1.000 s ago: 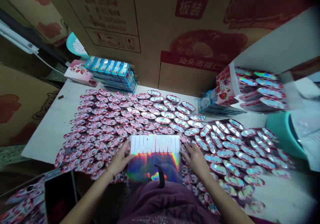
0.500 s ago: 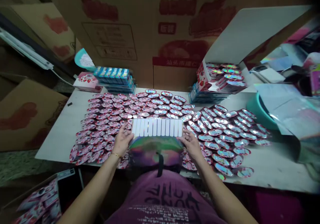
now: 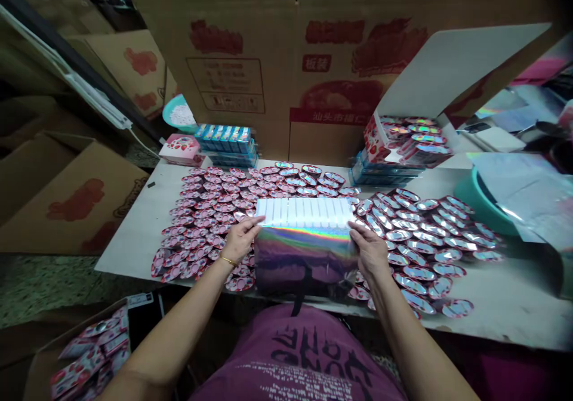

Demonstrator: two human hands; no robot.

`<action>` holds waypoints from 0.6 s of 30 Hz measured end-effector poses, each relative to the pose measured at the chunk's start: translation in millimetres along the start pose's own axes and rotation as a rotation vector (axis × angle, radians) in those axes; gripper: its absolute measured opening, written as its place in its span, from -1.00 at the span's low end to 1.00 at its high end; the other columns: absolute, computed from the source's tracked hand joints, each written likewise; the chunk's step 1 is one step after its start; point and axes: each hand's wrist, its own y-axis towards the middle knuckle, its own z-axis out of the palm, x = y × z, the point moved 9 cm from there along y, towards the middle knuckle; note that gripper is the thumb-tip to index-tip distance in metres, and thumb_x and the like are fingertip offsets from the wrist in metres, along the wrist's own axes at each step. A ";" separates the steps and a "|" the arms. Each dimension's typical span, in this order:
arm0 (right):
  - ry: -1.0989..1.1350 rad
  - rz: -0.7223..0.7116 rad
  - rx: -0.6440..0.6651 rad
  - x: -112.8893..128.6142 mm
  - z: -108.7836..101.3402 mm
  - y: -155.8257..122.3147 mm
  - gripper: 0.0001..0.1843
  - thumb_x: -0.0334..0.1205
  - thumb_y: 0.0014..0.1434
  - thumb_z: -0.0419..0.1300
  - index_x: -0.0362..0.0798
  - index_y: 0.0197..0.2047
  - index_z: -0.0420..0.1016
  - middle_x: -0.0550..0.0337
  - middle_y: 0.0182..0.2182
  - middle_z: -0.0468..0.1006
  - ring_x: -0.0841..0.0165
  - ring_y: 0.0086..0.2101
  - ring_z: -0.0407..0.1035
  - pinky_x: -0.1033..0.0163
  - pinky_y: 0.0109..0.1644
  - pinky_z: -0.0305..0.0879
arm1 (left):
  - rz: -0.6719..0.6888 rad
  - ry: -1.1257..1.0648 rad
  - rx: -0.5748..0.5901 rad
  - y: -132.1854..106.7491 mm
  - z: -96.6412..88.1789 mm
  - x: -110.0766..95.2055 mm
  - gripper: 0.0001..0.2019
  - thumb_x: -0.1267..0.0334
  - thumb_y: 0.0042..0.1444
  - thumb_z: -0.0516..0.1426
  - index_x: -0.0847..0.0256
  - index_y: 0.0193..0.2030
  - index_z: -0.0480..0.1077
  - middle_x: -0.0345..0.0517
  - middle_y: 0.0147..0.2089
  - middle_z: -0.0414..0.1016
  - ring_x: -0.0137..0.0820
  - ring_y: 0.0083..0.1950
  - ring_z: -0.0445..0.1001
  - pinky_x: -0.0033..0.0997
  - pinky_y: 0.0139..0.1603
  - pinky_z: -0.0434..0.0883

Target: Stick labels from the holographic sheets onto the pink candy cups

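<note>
Between both hands I hold a shiny, see-through film sheet [image 3: 306, 252] with rainbow glare and a row of white strips along its far edge. My left hand [image 3: 240, 240] pinches its left side near the strips, thumb and fingers closed. On the other side, my right hand [image 3: 369, 248] is closed on the right edge. Beneath and around the sheet stand many small oval packs [image 3: 203, 207] in rows, pink-topped at left. To the right, packs with silvery, reflective tops [image 3: 414, 252] spread across the white table [image 3: 128, 234]. The sheet hides some packs.
Blue packaged boxes [image 3: 226, 141] and a pink box [image 3: 179, 149] stand at back left. An open strawberry-print box [image 3: 375, 138] full of packs sits on blue boxes at back right. A teal basin [image 3: 483, 210] is at right. Large cartons [image 3: 250, 49] rise behind.
My view has shifted left, so the table appears farther right. The sheet's near part now hangs flatter and shows more of its length. Both hands keep hold of its sides.
</note>
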 end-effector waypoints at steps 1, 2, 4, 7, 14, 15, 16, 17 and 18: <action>-0.006 0.017 0.014 2.1 1.2 0.4 -0.66 -0.15 -0.23 0.32 -0.03 -0.30 0.53 0.20 -0.38 0.55 0.41 -0.39 0.39 0.27 -0.27 0.33 | 0.008 0.009 0.008 -0.2 0.3 -2.9 -0.67 0.17 -0.06 0.16 0.24 -0.14 0.45 -0.06 -0.19 0.45 -0.32 -0.10 0.36 -0.31 -0.01 0.26; -0.015 0.042 0.043 4.1 3.3 0.2 -0.62 -0.14 -0.24 0.32 -0.03 -0.26 0.53 0.20 -0.38 0.55 0.40 -0.39 0.40 0.25 -0.29 0.34 | 0.021 0.027 0.018 -0.6 0.7 -6.8 -0.63 0.17 -0.10 0.19 0.24 -0.12 0.44 -0.06 -0.20 0.44 -0.32 -0.12 0.36 -0.33 -0.03 0.27; -0.041 0.091 0.135 9.0 8.7 -2.5 -0.50 -0.14 -0.26 0.34 -0.03 -0.16 0.49 0.19 -0.38 0.55 0.38 -0.42 0.40 0.23 -0.34 0.35 | 0.057 0.090 0.030 -1.8 0.6 -16.9 -0.58 0.18 -0.17 0.24 0.24 -0.10 0.43 -0.09 -0.28 0.41 -0.35 -0.19 0.35 -0.37 -0.12 0.28; -0.107 0.071 0.228 23.1 11.2 -8.1 -0.41 -0.16 -0.30 0.37 -0.03 -0.10 0.46 0.18 -0.33 0.55 0.35 -0.37 0.40 0.22 -0.30 0.36 | 0.108 0.192 0.014 -4.4 -2.4 -33.9 -0.67 0.19 -0.11 0.20 0.24 -0.16 0.46 -0.13 -0.37 0.36 -0.41 -0.30 0.33 -0.43 -0.25 0.28; -0.509 -0.248 0.312 60.3 4.4 -13.1 -0.57 -0.07 -0.17 0.30 -0.01 -0.18 0.51 0.17 -0.27 0.52 0.30 -0.23 0.36 0.16 -0.12 0.28 | 0.333 0.333 -0.011 -19.0 -6.1 -77.3 -0.82 0.24 0.04 0.10 0.21 -0.26 0.48 -0.13 -0.39 0.31 -0.44 -0.32 0.30 -0.45 -0.29 0.27; -0.568 -0.304 0.335 65.6 4.6 -15.3 -0.61 -0.05 -0.12 0.27 -0.01 -0.19 0.51 0.17 -0.30 0.52 0.30 -0.26 0.37 0.16 -0.15 0.29 | 0.368 0.354 -0.017 -21.8 -6.5 -83.4 -0.83 0.26 0.05 0.09 0.20 -0.27 0.48 -0.13 -0.39 0.29 -0.44 -0.32 0.29 -0.45 -0.30 0.26; -0.638 -0.364 0.356 71.6 5.9 -18.8 -0.65 -0.03 -0.07 0.23 0.00 -0.21 0.52 0.16 -0.34 0.52 0.31 -0.29 0.37 0.17 -0.18 0.30 | 0.398 0.376 -0.022 -24.6 -6.5 -89.2 -0.84 0.27 0.05 0.09 0.20 -0.29 0.48 -0.12 -0.39 0.28 -0.44 -0.31 0.28 -0.45 -0.30 0.26; -0.723 -0.433 0.365 79.0 8.5 -24.0 -0.69 -0.01 -0.03 0.19 0.00 -0.25 0.53 0.15 -0.37 0.51 0.30 -0.31 0.37 0.16 -0.20 0.30 | 0.420 0.397 -0.028 -27.1 -6.3 -94.6 -0.84 0.28 0.05 0.09 0.20 -0.31 0.49 -0.11 -0.37 0.26 -0.43 -0.30 0.27 -0.44 -0.29 0.27; -0.822 -0.512 0.355 88.2 12.7 -31.1 -0.71 0.00 0.01 0.16 0.01 -0.29 0.54 0.12 -0.36 0.50 0.28 -0.30 0.36 0.13 -0.19 0.28 | 0.437 0.416 -0.030 -29.5 -5.4 -99.8 -0.85 0.28 0.05 0.08 0.20 -0.33 0.49 -0.10 -0.35 0.26 -0.42 -0.28 0.27 -0.43 -0.27 0.27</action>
